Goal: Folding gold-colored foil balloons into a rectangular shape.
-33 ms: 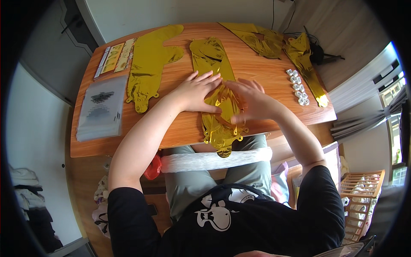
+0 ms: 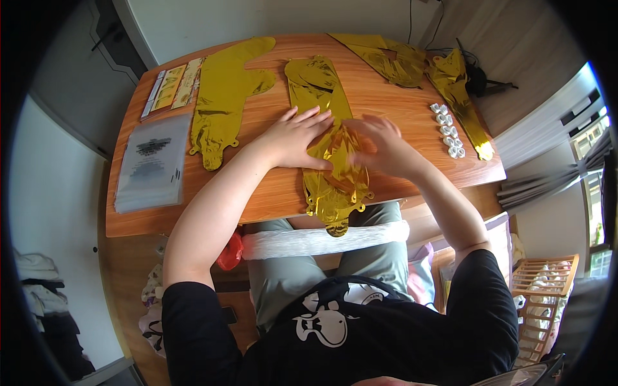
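Note:
A deflated gold foil balloon lies lengthwise in front of me, its near tabbed end hanging a little over the table's front edge. My left hand lies flat on it, fingers spread and thumb stretched along the foil. At the balloon's right side my right hand hovers, fingers and thumb apart and slightly blurred; whether its thumb touches the foil I cannot tell. Between the hands the foil is creased. Left of them lies another flat gold foil balloon with a side branch.
More gold foil balloons, one wide and one narrow, lie at the back right. Several small white coils sit nearby. A stack of clear plastic bags and printed cards are at left. A white plastic roll crosses my lap.
My right hand has shifted slightly away from me, its thumb higher along the foil than before. The left hand and the balloon's outline stay in place.

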Motion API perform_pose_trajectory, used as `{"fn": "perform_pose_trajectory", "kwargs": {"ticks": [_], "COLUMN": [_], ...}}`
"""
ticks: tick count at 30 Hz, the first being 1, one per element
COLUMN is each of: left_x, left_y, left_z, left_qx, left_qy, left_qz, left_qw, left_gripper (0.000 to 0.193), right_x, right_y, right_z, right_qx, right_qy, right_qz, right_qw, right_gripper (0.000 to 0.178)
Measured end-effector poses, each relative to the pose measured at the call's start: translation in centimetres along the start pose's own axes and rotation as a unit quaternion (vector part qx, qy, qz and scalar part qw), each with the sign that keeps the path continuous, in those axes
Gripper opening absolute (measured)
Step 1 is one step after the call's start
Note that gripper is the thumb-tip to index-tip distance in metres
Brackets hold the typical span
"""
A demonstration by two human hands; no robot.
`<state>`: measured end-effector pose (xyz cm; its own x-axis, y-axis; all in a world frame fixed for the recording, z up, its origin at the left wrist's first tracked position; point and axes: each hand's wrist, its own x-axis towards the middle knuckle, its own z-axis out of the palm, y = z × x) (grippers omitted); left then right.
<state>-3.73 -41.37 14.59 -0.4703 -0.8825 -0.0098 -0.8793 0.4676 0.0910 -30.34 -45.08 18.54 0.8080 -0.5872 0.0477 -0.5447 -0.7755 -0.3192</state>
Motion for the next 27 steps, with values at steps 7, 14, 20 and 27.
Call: {"fn": "perform_pose_trajectory", "kwargs": {"ticks": [7,14,20,27], "left_x": [-0.1,0.0,0.0,-1.1], "left_y": [-0.4,-0.5,-0.4,0.8], "left_z": [0.5,0.8,0.5,0.2], "left_qx": [-0.006,-0.007,-0.007,-0.002], "left_qy": [-0.004,0.014,0.012,-0.008], "left_qz": [0.002,0.010,0.017,0.051], "left_qw": [1.000,1.000,1.000,0.999], "left_gripper": [0.119,0.120,0.118,0.119], "right_x": [-1.3,-1.0,-1.3,-3.9], "right_y": [1.3,1.6,2.7,1.8], "right_z": [0.6,0.9,1.4,1.1], "right_qx": [-0.047,0.055,0.044,0.071], "right_qy": [0.093,0.102,0.080,0.053], "right_qz": [-0.109,-0.128,-0.178,-0.211], "right_qw": [0.989,0.985,0.980,0.973], "right_gripper": [0.022,0.025,0.029,0.042]}}
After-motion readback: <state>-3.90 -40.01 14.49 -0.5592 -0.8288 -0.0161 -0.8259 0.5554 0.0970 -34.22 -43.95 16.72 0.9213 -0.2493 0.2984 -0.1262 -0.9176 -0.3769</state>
